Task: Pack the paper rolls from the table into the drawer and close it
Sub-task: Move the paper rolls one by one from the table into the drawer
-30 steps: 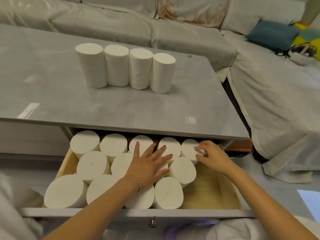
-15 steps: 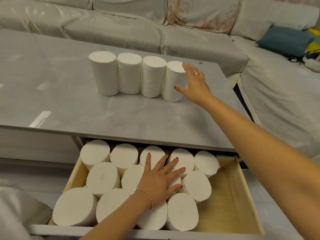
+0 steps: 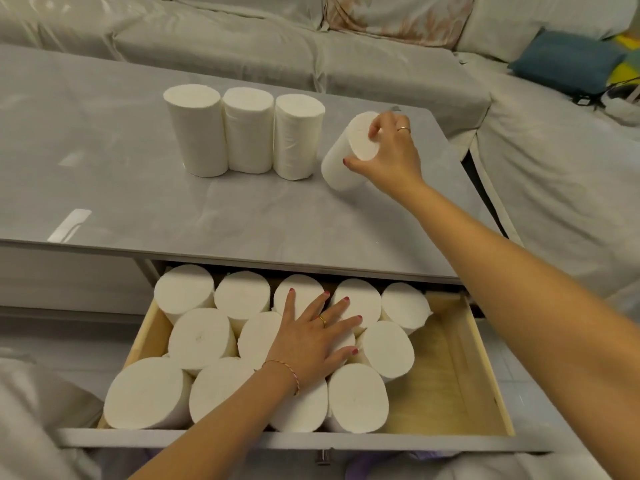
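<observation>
While the roll is tipped: keep the lift slow, so its lower edge clears the table without nudging the row beside it.
Right hand (image 3: 388,157): fingers and thumb clamp the top end of the tilted roll (image 3: 346,157), which leans toward the camera, apart from the three upright rolls (image 3: 246,133) at its left; its base seems only just on the table (image 3: 173,220), though the contact is hard to read.
Left hand (image 3: 311,344): spread flat, palm down, pressing on the packed rolls (image 3: 201,337) in the drawer (image 3: 485,368) (it grips nothing).
Where to set it: bare wooden floor shows at the drawer's right side; that gap looks like the place to lower it, end up.
Materials: soft, matte white paper cylinders with no visible core hole; smooth grey glossy tabletop; pale wood drawer walls.
</observation>
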